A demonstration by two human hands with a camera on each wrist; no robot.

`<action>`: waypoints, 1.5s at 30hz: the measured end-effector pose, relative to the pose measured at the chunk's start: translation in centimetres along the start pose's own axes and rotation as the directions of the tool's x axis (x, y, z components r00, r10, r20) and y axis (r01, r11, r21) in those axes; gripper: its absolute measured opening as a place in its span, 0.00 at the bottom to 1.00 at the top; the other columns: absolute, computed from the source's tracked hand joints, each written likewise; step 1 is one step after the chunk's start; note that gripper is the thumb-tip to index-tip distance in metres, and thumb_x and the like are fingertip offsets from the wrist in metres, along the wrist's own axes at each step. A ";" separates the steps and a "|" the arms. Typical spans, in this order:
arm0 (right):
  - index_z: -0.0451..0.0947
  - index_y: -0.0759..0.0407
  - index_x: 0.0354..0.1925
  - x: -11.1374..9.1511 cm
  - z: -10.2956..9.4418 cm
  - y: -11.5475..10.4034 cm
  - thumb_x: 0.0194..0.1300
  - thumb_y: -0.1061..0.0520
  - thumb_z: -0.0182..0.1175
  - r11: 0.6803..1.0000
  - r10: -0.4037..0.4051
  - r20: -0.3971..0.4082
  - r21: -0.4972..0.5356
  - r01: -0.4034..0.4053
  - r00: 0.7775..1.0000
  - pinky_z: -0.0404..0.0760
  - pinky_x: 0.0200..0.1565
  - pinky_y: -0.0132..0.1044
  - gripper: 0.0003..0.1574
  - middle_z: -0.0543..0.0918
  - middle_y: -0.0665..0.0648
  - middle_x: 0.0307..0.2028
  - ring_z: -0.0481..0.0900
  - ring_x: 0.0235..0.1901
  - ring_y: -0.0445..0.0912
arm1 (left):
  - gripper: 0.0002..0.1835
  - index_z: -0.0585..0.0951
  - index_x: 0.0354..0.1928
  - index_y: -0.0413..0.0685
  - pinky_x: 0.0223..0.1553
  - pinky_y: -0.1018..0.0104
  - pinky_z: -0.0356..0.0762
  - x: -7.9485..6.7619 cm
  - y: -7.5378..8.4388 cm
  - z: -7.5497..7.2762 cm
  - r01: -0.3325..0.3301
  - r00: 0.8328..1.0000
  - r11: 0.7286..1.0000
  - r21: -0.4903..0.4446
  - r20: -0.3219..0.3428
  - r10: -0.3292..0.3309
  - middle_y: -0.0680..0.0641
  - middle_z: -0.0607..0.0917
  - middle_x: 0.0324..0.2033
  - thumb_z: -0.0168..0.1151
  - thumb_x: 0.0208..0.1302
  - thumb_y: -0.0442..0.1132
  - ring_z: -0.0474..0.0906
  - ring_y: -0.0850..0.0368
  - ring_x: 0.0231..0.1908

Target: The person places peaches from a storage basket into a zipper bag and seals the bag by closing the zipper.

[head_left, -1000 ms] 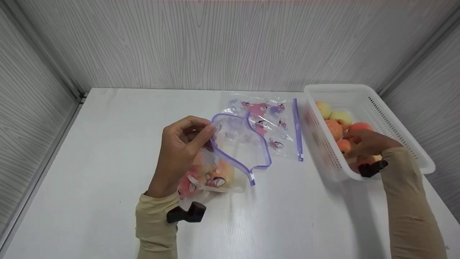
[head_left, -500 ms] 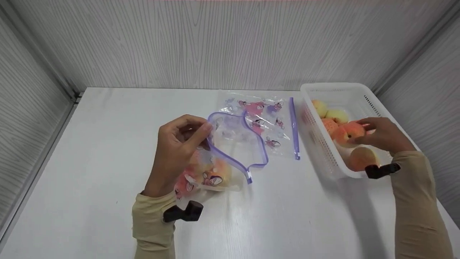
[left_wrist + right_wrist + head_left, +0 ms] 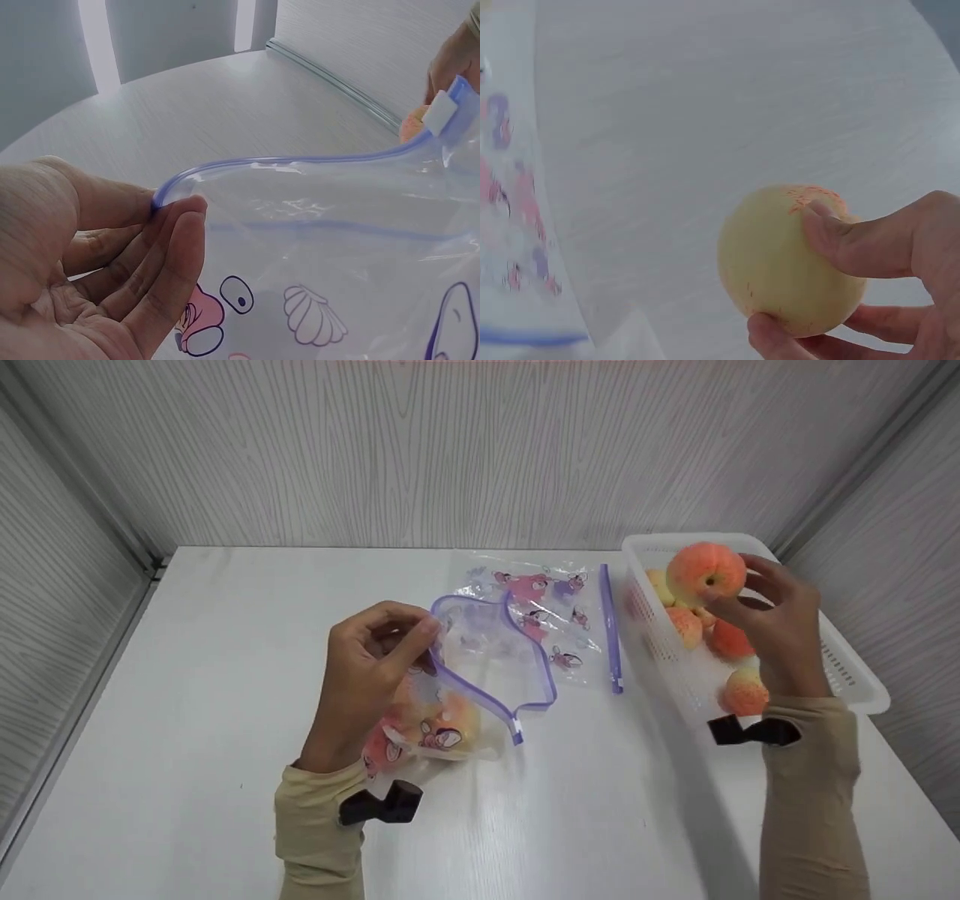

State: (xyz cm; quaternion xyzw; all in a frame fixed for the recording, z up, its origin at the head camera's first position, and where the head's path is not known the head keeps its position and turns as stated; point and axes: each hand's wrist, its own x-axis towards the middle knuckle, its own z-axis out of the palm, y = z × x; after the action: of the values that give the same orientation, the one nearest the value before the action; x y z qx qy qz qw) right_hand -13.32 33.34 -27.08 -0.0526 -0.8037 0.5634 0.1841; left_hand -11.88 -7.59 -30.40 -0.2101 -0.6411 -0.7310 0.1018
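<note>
My left hand point(image 3: 379, 679) pinches the purple rim of a clear zip bag point(image 3: 491, 690) between thumb and fingertips. The bag's mouth gapes wide, and its white slider point(image 3: 440, 112) sits at one end. Inside the bag, partly behind the left hand, lie red and yellow fruits point(image 3: 457, 716). My right hand point(image 3: 784, 622) grips a red-and-yellow peach point(image 3: 701, 570) above the near-left part of the white basket point(image 3: 851, 664). In the right wrist view, the pale yellow side of that peach point(image 3: 787, 262) shows between thumb and fingers.
Several more peaches point(image 3: 745, 691) lie in the basket, toward its left side. A second clear zip bag point(image 3: 577, 615) with printed cartoon figures lies flat behind the first, its purple strip beside the basket. Wood-grain panels point(image 3: 405, 450) stand around the white table point(image 3: 225, 675).
My right hand has lifted a peach out from among the others in the basket and brought it up and slightly left. The left hand still holds the bag's rim in nearly the same place.
</note>
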 end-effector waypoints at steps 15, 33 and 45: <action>0.68 0.66 0.60 -4.8 8.8 -1.9 0.55 0.70 0.66 0.783 -0.098 0.021 0.619 0.064 0.995 0.77 0.53 0.47 0.34 0.70 0.69 0.58 0.72 0.56 0.60 | 0.08 0.82 0.38 0.37 0.31 0.57 0.84 -0.5 -0.4 0.5 0.010 1.000 1.000 -0.020 0.005 -0.010 0.40 0.82 0.31 0.63 0.62 0.36 0.79 0.46 0.27; 0.66 0.63 0.60 -6.0 10.8 -3.1 0.53 0.74 0.62 0.820 -0.271 0.244 0.565 0.091 0.931 0.76 0.56 0.49 0.36 0.70 0.70 0.57 0.73 0.56 0.62 | 0.08 0.81 0.37 0.36 0.28 0.57 0.83 -0.1 -0.1 0.4 -0.031 0.999 0.999 -0.039 0.010 0.032 0.40 0.81 0.30 0.62 0.63 0.35 0.79 0.46 0.25; 0.69 0.63 0.59 -6.2 12.3 -3.1 0.49 0.72 0.68 0.892 -0.278 0.405 0.446 0.077 0.871 0.82 0.46 0.49 0.38 0.71 0.67 0.57 0.75 0.51 0.63 | 0.07 0.81 0.38 0.36 0.29 0.55 0.83 -0.2 -0.1 0.0 -0.024 1.000 0.999 -0.022 -0.008 0.024 0.40 0.81 0.31 0.62 0.63 0.35 0.79 0.45 0.26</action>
State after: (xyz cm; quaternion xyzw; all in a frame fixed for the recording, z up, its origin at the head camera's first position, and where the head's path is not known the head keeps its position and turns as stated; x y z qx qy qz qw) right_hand -11.54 19.45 -29.35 0.1980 -0.6868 0.6977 0.0485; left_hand -11.73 -7.57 -30.57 -0.2160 -0.6299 -0.7377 0.1109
